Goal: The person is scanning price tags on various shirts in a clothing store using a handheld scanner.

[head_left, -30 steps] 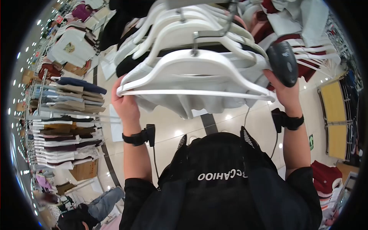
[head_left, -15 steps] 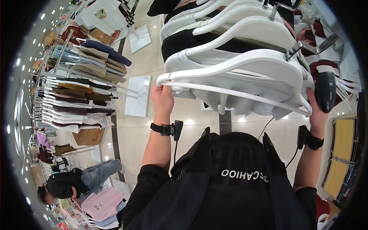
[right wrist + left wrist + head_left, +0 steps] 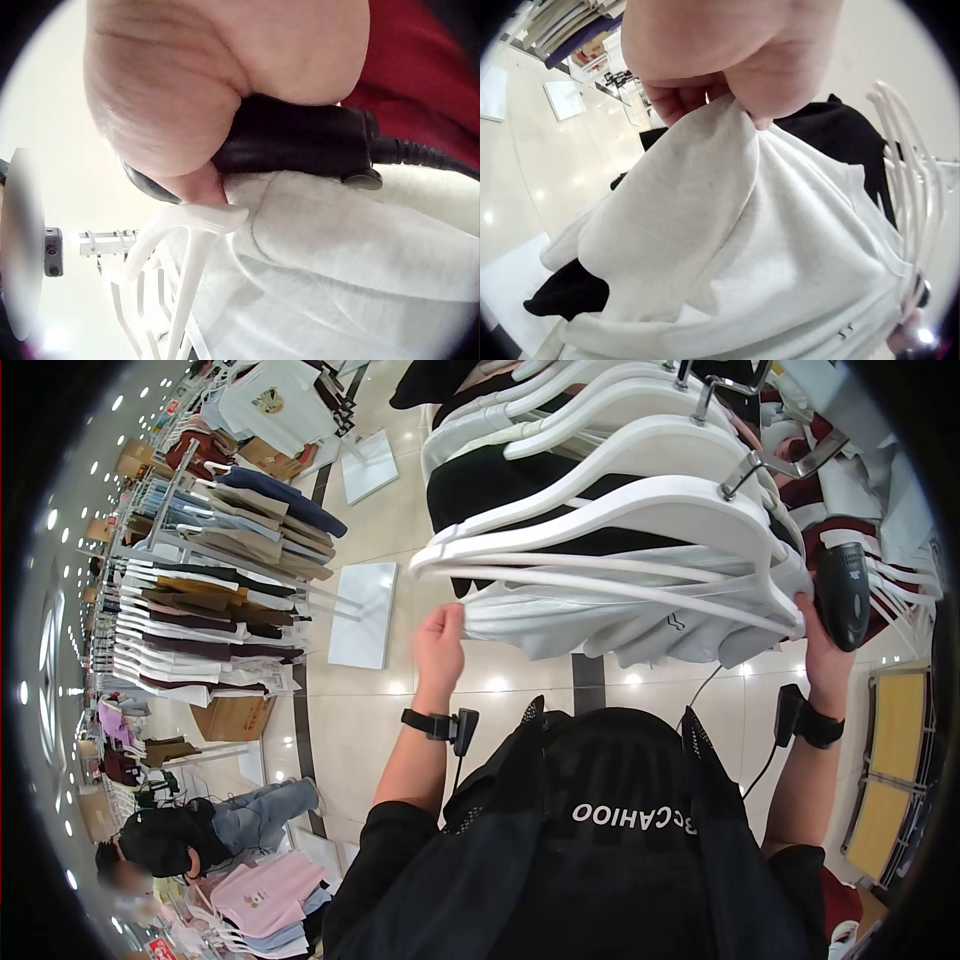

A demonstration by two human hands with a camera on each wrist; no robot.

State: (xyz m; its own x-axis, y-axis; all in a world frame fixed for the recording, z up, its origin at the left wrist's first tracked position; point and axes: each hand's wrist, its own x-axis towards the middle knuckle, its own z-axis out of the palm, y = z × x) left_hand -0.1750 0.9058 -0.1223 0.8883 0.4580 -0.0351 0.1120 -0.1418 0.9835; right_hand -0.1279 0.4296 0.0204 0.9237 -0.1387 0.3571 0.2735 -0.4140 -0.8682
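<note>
My left hand (image 3: 439, 648) pinches the edge of a light grey garment (image 3: 545, 622), below the left end of the front white hanger (image 3: 640, 502). In the left wrist view, the fingers of that hand (image 3: 731, 52) grip the cloth (image 3: 795, 240), which hangs in folds. At the hanger's right end, my right hand (image 3: 827, 660) holds a black handheld device (image 3: 843, 600). The right wrist view shows this hand (image 3: 217, 75) curled round the corded device (image 3: 292, 142), one finger against the hanger's end (image 3: 202, 217); the grey cloth lies just below.
More hangers with black and pale garments hang behind on metal hooks (image 3: 755, 465). Clothes racks (image 3: 205, 630) line the left side, with a white floor plate (image 3: 363, 615) beside them. A person (image 3: 165, 840) is at the lower left. Yellow panels (image 3: 897, 725) stand at the right.
The view has swung, shifting the racks rightward. My left hand has left the hanger's end and moved lower, now pinching the garment, whose left part is stretched out below the hanger.
</note>
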